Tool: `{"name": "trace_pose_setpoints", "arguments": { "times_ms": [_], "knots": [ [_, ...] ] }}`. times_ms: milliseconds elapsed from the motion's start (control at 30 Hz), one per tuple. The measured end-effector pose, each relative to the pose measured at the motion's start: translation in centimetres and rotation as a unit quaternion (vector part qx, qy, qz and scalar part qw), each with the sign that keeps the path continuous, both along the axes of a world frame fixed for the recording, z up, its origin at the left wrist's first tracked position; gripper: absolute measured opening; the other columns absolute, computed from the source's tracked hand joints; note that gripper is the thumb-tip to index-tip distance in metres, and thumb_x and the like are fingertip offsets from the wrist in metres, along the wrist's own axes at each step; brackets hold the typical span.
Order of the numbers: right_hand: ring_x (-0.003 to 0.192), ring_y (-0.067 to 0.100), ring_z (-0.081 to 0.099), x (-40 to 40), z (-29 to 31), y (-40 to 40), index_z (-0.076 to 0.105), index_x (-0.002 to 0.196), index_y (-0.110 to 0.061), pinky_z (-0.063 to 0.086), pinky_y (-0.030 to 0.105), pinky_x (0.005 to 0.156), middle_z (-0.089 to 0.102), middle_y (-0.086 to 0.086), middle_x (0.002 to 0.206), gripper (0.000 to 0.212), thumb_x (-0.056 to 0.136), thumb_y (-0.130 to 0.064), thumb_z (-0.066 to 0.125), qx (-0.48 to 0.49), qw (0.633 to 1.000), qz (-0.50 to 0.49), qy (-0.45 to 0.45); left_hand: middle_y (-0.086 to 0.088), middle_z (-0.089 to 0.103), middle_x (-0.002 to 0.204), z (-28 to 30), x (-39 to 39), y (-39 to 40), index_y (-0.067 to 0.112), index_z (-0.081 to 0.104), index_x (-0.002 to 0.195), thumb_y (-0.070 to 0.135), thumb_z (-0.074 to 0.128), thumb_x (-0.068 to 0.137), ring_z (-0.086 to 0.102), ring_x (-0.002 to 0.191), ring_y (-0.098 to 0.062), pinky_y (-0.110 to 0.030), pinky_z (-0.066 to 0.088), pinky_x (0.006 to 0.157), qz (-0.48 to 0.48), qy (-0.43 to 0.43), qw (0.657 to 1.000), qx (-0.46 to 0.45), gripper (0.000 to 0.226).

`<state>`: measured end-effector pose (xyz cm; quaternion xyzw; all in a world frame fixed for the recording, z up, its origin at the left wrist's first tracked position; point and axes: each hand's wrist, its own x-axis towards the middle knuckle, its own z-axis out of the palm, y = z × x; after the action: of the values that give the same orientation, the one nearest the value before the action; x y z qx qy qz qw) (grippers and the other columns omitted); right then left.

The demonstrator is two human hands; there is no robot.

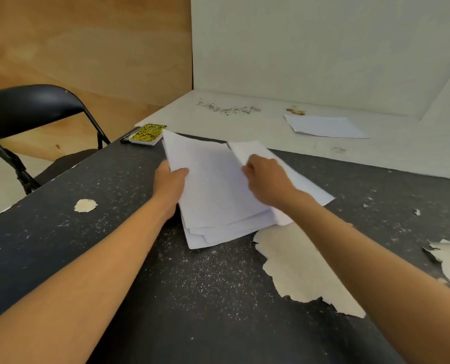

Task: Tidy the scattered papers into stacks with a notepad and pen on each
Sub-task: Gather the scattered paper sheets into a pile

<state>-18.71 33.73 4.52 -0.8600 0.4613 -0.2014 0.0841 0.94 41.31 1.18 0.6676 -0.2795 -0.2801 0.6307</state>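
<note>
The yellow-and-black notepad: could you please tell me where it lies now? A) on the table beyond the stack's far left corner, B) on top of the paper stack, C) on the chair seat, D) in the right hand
A: the notepad lies on the table, off the paper stack.

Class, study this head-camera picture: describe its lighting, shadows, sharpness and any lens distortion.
Head view: the light is soft and even, with no glare; only a faint shadow under the paper stack. Wide-angle distortion bows the table edges and stretches the forearms toward the corners. The left hand and right hand look slightly soft, as does the yellow notepad.
</note>
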Motion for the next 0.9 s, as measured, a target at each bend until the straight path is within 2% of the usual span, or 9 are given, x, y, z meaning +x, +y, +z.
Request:
{"name": "trace_pose_setpoints", "arguments": {
  "times_ms": [67,133,167,267,400,500,600,667,900],
  "knots": [
    [0.075,0.03,0.054,1.1,0.2,0.6,0.05,0.085,-0.009,0.038,0.036,0.064,0.062,0.009,0.083,0.025,0.103,-0.026,0.044,0.044,0.996,0.057,-0.048,-0.005,0.058,0.13,1.1,-2.0,-1.7,0.015,0.051,0.131,0.034,0.054,0.098,0.059,0.108,-0.021,-0.034,0.049,0.078,-0.04,0.028,0.999,-0.006,0.038],
    [0.085,0.028,0.061,0.8,0.3,-0.1,0.06,0.09,-0.007,0.045,0.038,0.074,0.067,0.008,0.092,0.029,0.104,-0.026,0.043,0.114,0.983,0.084,-0.113,0.002,0.051,0.138,2.2,-3.9,-3.8,0.015,0.042,0.145,0.062,0.06,0.087,0.052,0.122,-0.019,-0.036,0.045,0.095,-0.082,0.071,0.994,0.003,0.077],
    [0.091,0.025,0.064,0.5,0.3,-0.2,0.065,0.095,-0.007,0.048,0.038,0.08,0.069,0.006,0.099,0.03,0.104,-0.026,0.043,0.181,0.965,0.094,-0.164,0.003,0.055,0.135,2.1,-4.3,-4.3,0.015,0.045,0.143,0.063,0.067,0.08,0.055,0.121,-0.02,-0.038,0.048,0.098,-0.092,0.075,0.993,0.009,0.082],
    [0.103,0.023,0.068,-1.9,0.7,-3.4,0.069,0.105,-0.006,0.052,0.041,0.093,0.072,0.005,0.11,0.025,0.101,-0.023,0.051,0.295,0.904,0.062,-0.303,0.001,0.07,0.103,1.5,-5.3,-7.4,0.018,0.064,0.108,0.008,0.071,0.083,0.067,0.104,-0.024,-0.039,0.057,0.088,-0.101,0.019,0.995,0.012,0.027],
    [0.107,0.021,0.063,-6.7,0.2,-11.9,0.064,0.118,-0.013,0.049,0.032,0.087,0.067,0.003,0.118,0.024,0.098,-0.024,0.056,0.12,0.966,-0.081,-0.213,0.004,0.067,0.098,1.2,-5.9,-14.2,0.021,0.062,0.101,-0.004,0.063,0.086,0.065,0.094,-0.019,-0.025,0.053,0.07,-0.114,0.018,0.993,-0.014,0.029],
    [0.106,0.026,0.059,-9.7,-1.4,-18.3,0.047,0.137,-0.016,0.044,0.032,0.083,0.057,0.008,0.129,0.038,0.101,-0.028,0.053,0.116,0.976,-0.132,-0.13,0.001,0.064,0.108,1.2,-5.7,-19.7,0.013,0.058,0.118,0.001,0.063,0.088,0.061,0.089,-0.014,-0.022,0.048,0.064,-0.096,0.002,0.995,-0.023,0.033],
    [0.15,0.023,0.022,-11.2,-3.4,-24.6,0.027,0.153,-0.013,0.026,0.036,0.115,0.015,0.004,0.165,0.059,0.102,-0.028,0.051,0.122,0.98,-0.141,-0.068,0.007,0.059,0.098,0.6,-5.2,-24.1,0.014,0.052,0.115,0.005,0.062,0.089,0.057,0.085,-0.012,-0.019,0.043,0.06,-0.074,-0.056,0.995,-0.021,0.03],
    [0.154,0.021,0.004,-11.2,-4.5,-27.7,0.017,0.157,-0.01,0.014,0.037,0.121,0.0,0.004,0.167,0.067,0.102,-0.03,0.05,0.12,0.979,-0.157,-0.05,0.012,0.055,0.092,-0.1,-4.8,-25.6,0.016,0.049,0.111,0.004,0.06,0.089,0.055,0.08,-0.008,-0.017,0.039,0.057,-0.068,-0.085,0.994,-0.017,0.027],
    [0.153,0.02,0.008,-9.3,-4.7,-36.1,0.02,0.157,-0.011,0.016,0.037,0.121,0.006,0.004,0.167,0.063,0.102,-0.026,0.046,0.084,0.977,-0.191,-0.036,0.015,0.056,0.093,-1.8,-4.2,-26.8,0.02,0.049,0.11,0.003,0.058,0.091,0.054,0.076,0.004,-0.005,0.04,0.05,-0.036,-0.136,0.988,-0.058,0.028]
  ]
}}
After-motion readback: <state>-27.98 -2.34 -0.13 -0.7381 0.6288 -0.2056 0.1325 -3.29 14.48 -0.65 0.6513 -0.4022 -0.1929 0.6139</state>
